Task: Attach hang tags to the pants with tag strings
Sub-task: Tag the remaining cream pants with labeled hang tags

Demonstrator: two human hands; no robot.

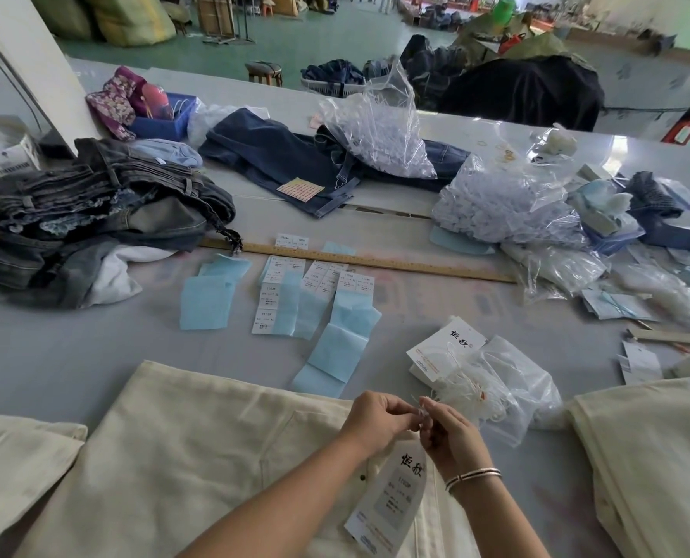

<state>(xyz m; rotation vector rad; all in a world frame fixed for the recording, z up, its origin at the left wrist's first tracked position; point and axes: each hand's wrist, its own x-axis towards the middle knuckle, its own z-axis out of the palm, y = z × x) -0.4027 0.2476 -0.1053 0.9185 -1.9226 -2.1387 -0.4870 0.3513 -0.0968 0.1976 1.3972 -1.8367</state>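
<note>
Left hand (377,416): low in the frame, right of centre, fingers curled with the grip pinched on a thin white tag string (419,408) between the two hands.
Right hand (448,430): just beside the left, fingertips meeting it, grip pinched on the same string; thin bangles (472,477) circle the wrist.
Hang tag (391,491): white card with black brush characters and small print, lying below the hands on the pants, partly covered by the right forearm; its top end sits under the pinched string.
Pants (198,457): cream fabric spread across the lower middle of the frame on the grey surface (73,348), with a dark button showing near the tag.
More cream fabric: one folded piece at lower left (17,457), another at lower right (653,457).
Tag supply: a stack of white hang tags (444,352) right of centre, touching a clear bag of strings (500,392) just beside the right hand.
Label sheets (315,287): white printed stickers on pale blue backing, laid in rows in the middle of the frame.
Ruler (375,261): long wooden strip lying across the surface beyond the sheets.
Denim: a grey-blue pile (93,211) at left; dark blue jeans (287,163) above centre.
Plastic bags (379,126): clear, filled with small pale pieces, upper right of centre.
Blue bin (162,120): upper left, holding small items.
</note>
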